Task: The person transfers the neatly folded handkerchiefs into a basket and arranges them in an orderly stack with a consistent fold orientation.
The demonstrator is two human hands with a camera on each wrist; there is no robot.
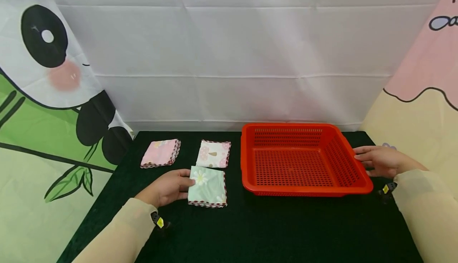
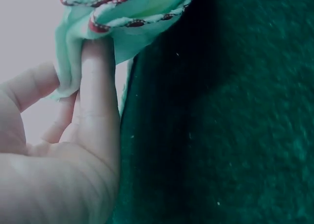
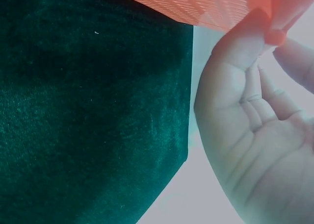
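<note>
Left hand (image 1: 166, 188) | narrowly parted, pinching green cloth (image 1: 207, 187) | right hand (image 1: 382, 161) | gripping red basket (image 1: 307, 189) by its side rim

Head cam looks forward and down from up high, far enough back to fit the whole red basket (image 1: 293, 190) plus the left hand (image 1: 166, 187) and right hand (image 1: 381, 161). Left wrist cam's super close, pointing along the fingers at the mint cloth (image 1: 208, 188), which the head view gets too. Right wrist one's just as tight, facing the basket's side, also in the head view. All three catch the dark green surface (image 1: 272, 231).
</note>
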